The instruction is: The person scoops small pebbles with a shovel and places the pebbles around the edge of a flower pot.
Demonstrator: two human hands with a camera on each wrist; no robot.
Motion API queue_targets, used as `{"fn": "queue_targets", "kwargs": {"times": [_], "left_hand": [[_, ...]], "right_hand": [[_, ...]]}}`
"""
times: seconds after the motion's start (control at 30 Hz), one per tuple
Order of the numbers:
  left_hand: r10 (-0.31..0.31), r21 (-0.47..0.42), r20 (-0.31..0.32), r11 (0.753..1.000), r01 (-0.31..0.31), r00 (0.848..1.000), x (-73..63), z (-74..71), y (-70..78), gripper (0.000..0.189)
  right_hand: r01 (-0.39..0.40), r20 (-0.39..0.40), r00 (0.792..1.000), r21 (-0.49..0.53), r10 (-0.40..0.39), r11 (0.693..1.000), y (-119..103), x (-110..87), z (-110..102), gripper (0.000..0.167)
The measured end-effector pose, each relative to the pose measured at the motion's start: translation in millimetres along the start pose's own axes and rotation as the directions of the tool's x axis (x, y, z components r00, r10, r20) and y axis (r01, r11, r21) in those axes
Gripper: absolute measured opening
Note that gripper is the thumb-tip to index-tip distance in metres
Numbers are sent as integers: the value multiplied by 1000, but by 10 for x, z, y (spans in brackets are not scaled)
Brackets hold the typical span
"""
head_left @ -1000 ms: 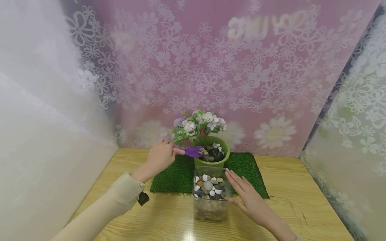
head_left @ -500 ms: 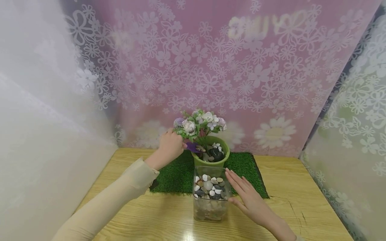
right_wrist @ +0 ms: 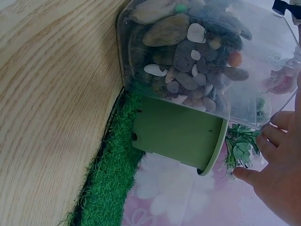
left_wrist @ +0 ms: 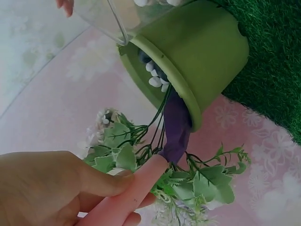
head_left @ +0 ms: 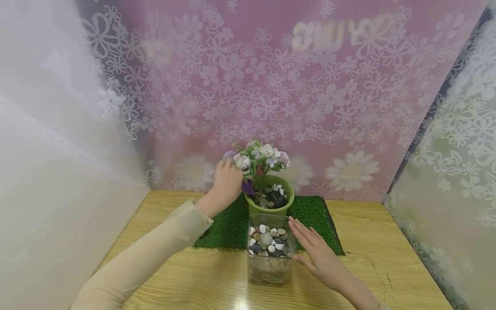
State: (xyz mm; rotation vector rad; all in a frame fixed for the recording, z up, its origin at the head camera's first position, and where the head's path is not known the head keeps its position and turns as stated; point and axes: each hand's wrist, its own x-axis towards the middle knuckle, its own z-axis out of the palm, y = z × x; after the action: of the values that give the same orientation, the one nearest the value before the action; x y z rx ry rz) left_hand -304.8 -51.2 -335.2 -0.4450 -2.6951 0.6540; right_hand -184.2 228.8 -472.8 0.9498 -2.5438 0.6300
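Note:
My left hand grips the pink handle of a small trowel beside the flowers. Its purple blade points steeply down inside the rim of a green flowerpot. In the pot are white pebbles, a large black stone and brownish stones, with artificial flowers standing among them. In front of the pot is a clear square container partly filled with mixed pebbles. My right hand, fingers straight, rests against the container's right side at the rim. The blade's tip is hidden inside the pot.
The pot stands on a green artificial grass mat on a wooden table. A pink flower-patterned curtain hangs close behind, and pale panels flank the table on both sides.
My left hand has moved right and up toward the flowers, turning the trowel from level to steeply down. The stones on its blade have gone into the pot. The right hand stays put.

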Motion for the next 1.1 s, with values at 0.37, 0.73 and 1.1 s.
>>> {"fn": "queue_targets", "kwargs": {"times": [0.37, 0.73, 1.1], "left_hand": [[-72, -277, -62, 960, 52, 995, -423, 173, -335, 19], [-109, -519, -133, 854, 25, 985, -772, 369, -593, 24], [-56, -578, -279, 807, -121, 959, -909, 326, -646, 20]], "right_hand": [[-10, 9, 1000, 2, 10, 1000, -20, 5, -9, 88], [-4, 1, 1000, 2, 4, 1000, -21, 3, -3, 86], [15, -19, 1000, -15, -16, 1000, -7, 7, 1, 83]]}}
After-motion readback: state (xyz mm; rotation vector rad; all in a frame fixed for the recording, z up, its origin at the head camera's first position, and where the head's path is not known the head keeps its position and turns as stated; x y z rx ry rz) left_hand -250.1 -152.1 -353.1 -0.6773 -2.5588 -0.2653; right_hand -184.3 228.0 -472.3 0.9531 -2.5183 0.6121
